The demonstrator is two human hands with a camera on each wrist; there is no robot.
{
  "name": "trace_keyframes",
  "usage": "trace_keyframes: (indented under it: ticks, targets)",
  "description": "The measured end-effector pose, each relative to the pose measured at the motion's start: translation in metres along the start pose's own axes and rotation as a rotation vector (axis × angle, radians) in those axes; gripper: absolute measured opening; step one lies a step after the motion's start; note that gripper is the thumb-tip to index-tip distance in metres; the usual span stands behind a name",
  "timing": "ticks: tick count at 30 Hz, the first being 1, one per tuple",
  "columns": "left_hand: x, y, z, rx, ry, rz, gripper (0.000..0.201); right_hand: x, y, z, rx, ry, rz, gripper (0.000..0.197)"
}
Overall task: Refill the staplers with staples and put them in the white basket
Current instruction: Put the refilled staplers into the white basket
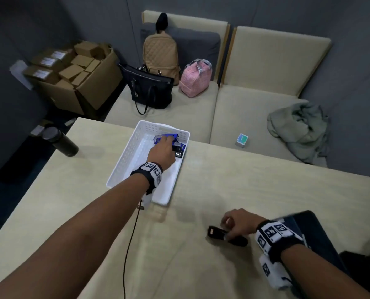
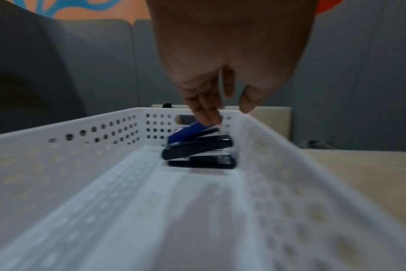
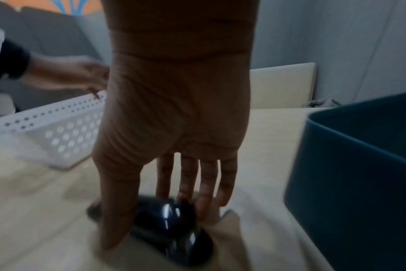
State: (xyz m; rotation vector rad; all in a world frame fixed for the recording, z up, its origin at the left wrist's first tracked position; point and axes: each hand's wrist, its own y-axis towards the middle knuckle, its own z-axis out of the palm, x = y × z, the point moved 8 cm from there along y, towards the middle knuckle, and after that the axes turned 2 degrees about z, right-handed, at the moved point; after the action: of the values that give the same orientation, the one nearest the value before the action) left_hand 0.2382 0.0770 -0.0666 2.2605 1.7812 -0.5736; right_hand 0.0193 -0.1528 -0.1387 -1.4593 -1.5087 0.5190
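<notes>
A white perforated basket [image 1: 123, 156] [image 2: 93, 132] [image 3: 65, 132] stands on the pale table. In its far right corner a blue stapler [image 1: 165, 137] [image 2: 186, 134] leans on two stacked black staplers [image 1: 178, 150] [image 2: 197, 146]. My left hand [image 1: 163, 145] [image 2: 211, 110] reaches into that corner, with straight fingers touching the blue stapler's top and the thumb held apart. Near the table's front right, my right hand [image 1: 233, 225] [image 3: 155, 223] grips another black stapler [image 1: 216, 232] [image 3: 167, 220] that lies on the table, thumb on one side and fingers on the other.
A dark teal box [image 1: 313, 229] [image 3: 359, 165] sits just right of my right hand. A black bottle [image 1: 60, 141] stands at the table's left edge. A thin black cable [image 1: 130, 244] hangs from my left wrist. Beyond the table is a beige sofa with bags.
</notes>
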Motion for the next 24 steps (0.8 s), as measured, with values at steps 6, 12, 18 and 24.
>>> trace_keyframes:
  ticks: [6, 12, 18, 24]
  targets:
    - [-0.117, -0.101, 0.058, 0.183, -0.017, 0.509, 0.044, -0.013, -0.028, 0.032, -0.239, -0.128, -0.001, 0.034]
    - [-0.139, -0.183, 0.154, 0.692, 0.313, 0.549, 0.034, 0.002, -0.044, 0.017, -0.453, -0.058, -0.082, 0.025]
    - [-0.135, -0.140, 0.093, 0.434, 0.333, 0.614, 0.025, 0.000, -0.047, -0.007, -0.608, 0.382, -0.154, 0.060]
    - [-0.081, -0.058, -0.018, 0.023, 0.229, 0.434, 0.032, -0.003, -0.032, -0.017, -0.470, 0.761, -0.125, 0.085]
